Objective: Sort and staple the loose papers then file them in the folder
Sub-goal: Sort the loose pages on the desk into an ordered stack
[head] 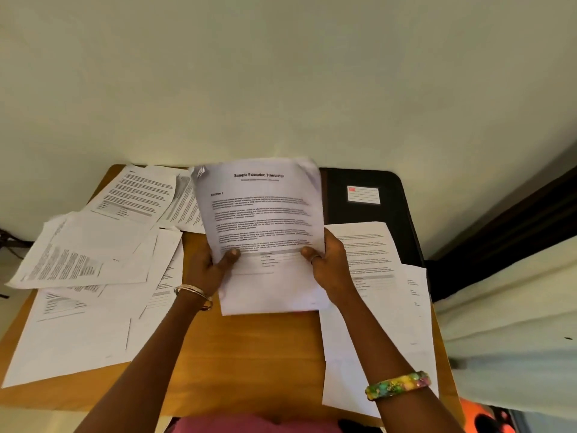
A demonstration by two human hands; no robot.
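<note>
We hold a sheaf of papers (262, 220) up over the middle of the counter (249, 354), tilted toward us so the printed side faces the camera. Its heading reads "Sample Education Transcript". Our left hand (212, 267) grips the lower left edge, thumb pressed on the front of the page and the other fingers curled behind it. Our right hand (327, 260) grips the lower right edge the same way, thumb on the front with a ring showing on it, the rest of the fingers hidden behind the paper. The top corners of the sheaf look blurred and a little curled.

On the left of the counter lies a loose spread of sheets (93, 276), overlapping at odd angles, some hanging past the counter's left edge. More printed pages (143, 192) lie at the far left, partly under the sheaf we hold. On the right another pile of sheets (381, 292) lies flat, running from the middle of the counter to its near edge.

The black folder (368, 195) lies closed at the far right corner, with a white label on its cover. The right-hand pile overlaps its near edge.

Thin metal bangles (193, 295) sit on our left wrist and a bright multicoloured bangle (398, 385) on our right forearm. A pale wall (281, 73) rises behind the counter.
</note>
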